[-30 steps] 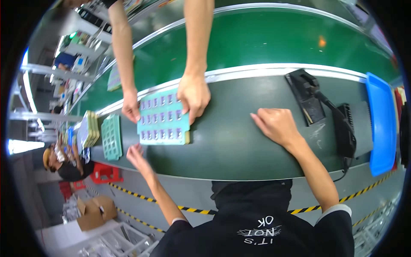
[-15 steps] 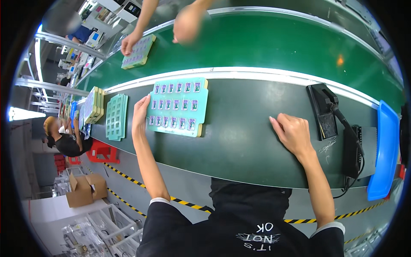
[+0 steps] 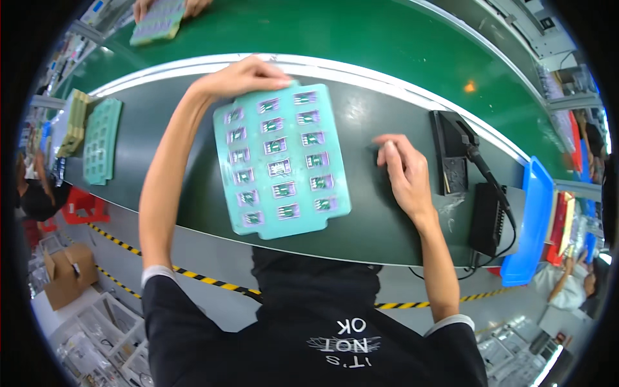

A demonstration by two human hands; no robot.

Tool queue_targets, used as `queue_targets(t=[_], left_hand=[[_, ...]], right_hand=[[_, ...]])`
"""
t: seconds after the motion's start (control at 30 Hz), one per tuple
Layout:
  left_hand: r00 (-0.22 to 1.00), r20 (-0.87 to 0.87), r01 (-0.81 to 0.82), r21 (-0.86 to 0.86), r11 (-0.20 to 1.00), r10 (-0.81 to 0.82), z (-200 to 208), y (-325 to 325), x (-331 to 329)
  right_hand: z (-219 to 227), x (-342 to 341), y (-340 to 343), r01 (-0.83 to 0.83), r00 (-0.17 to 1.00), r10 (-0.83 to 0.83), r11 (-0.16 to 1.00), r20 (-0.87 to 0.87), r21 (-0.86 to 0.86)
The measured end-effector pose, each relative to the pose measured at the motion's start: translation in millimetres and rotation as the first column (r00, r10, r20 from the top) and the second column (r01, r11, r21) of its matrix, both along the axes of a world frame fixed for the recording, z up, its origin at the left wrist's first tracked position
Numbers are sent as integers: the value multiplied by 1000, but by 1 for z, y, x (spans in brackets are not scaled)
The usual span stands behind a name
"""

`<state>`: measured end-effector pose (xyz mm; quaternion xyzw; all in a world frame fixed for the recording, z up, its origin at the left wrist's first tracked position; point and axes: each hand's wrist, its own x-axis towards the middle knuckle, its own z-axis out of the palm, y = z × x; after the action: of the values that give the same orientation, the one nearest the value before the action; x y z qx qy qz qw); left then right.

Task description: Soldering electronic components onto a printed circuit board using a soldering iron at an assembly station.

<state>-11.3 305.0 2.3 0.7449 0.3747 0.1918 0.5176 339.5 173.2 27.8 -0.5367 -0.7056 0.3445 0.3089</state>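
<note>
My left hand (image 3: pixel 248 76) is closed over the far edge of a mint-green tray (image 3: pixel 263 177). Rows of small circuit boards (image 3: pixel 278 168) sit in the tray's pockets, with green faces and purple-white surrounds. The tray is turned with its long side toward me, and its near edge reaches almost to the bench edge. Whether it touches the bench is unclear. My right hand (image 3: pixel 404 169) hovers over the dark bench to the right of the tray, fingers loosely bent and apart, holding nothing I can see.
A soldering iron stand (image 3: pixel 450 151) and a black box (image 3: pixel 488 219) with a cable stand at right, beside a blue tray (image 3: pixel 529 222). Stacked green trays (image 3: pixel 102 142) and yellowish trays (image 3: pixel 72 122) are at left. Across the green conveyor (image 3: pixel 309 35), another person's hands hold a similar tray (image 3: pixel 158 22).
The mint-green tray has turned about a quarter-turn clockwise, with my left hand moving from its left side to its far edge. My right hand's fingers have loosened. The whole view has shifted.
</note>
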Motion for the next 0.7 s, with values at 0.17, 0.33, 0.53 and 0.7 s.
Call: queue_targets(t=[0.17,0.33,0.53,0.7], left_hand=[[932,-89,353,15,935,-350,31,8,77],[969,110,-236,166,957,220,16,-27,10],[910,99,-401,-26,916,402,2,-133,-20],[983,3,-182,109,977,182,-1,-98,-6]], right_hand=[[-7,-18,2,60,994,-60,998,-93,-2],[-15,-24,2,-124,964,149,985,-221,123],[5,-42,-11,-147,985,147,989,-91,5],[13,-19,-41,-281,912,249,958,327,55]])
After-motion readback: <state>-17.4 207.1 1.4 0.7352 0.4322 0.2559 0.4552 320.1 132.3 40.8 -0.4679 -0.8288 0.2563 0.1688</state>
